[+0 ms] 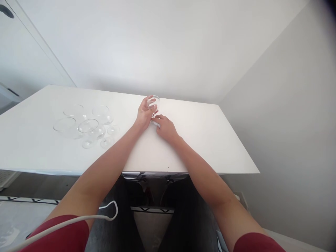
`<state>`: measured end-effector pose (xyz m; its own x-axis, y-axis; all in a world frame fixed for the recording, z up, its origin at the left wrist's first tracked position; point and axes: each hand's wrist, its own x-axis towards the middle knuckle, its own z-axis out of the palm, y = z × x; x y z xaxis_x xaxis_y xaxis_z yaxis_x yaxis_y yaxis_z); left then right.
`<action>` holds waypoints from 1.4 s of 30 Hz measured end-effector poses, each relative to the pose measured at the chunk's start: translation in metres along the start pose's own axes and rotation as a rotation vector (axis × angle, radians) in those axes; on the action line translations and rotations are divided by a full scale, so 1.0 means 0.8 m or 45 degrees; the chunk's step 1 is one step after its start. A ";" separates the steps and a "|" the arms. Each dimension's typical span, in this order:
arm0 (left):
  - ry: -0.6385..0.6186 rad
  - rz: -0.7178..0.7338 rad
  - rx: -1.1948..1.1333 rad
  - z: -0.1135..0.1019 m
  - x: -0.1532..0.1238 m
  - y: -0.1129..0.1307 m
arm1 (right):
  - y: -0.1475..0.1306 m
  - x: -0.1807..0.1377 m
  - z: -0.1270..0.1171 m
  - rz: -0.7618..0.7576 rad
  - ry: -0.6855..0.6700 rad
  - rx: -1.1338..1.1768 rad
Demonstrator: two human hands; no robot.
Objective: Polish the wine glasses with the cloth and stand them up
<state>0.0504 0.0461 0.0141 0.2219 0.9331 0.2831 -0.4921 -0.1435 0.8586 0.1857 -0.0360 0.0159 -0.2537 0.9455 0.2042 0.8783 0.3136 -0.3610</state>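
At far left, a white door point(34, 45) carries a dark handle point(6, 11). On the left part of the white table point(196, 140) stands a group of clear stemmed glasses point(88, 131); at least four rims are counted. They stand upright on their feet, close together and apart from the hands, an arrangement judged to leave the middle free for handling. Overlapping outlines prevent confirming whether any touch. At lower left, a pale cable point(76, 220) crosses the left red sleeve point(60, 232).

At the table's rear middle, the left hand point(144, 115) grasps the bowl of the held glass point(156, 101), fingers wrapped around its side. The glass is upright, bowl uppermost; whether its foot bears on the table cannot be determined. The right hand point(167, 128) is at the lower end, its bent fingers apparently pinching the foot. Holding top and bottom together is judged to steady the slender stem.

Further right, the table surface extends towards a grey wall point(286, 115). No brand, label or legible writing is found on the glassware, table or sleeves.
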 end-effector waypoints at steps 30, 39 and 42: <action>-0.212 0.129 0.231 -0.013 0.005 -0.019 | -0.063 -0.028 -0.036 0.177 -0.141 -0.354; -0.254 -0.061 0.150 -0.006 0.002 -0.017 | -0.055 -0.024 -0.026 0.267 -0.260 -0.299; -0.191 -0.052 0.154 -0.007 0.002 -0.018 | -0.049 -0.022 -0.027 0.335 -0.267 -0.290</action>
<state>0.0532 0.0517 0.0000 0.3673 0.8805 0.2997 -0.3776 -0.1533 0.9132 0.1642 -0.0665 0.0463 -0.0645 0.9957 -0.0671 0.9856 0.0530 -0.1605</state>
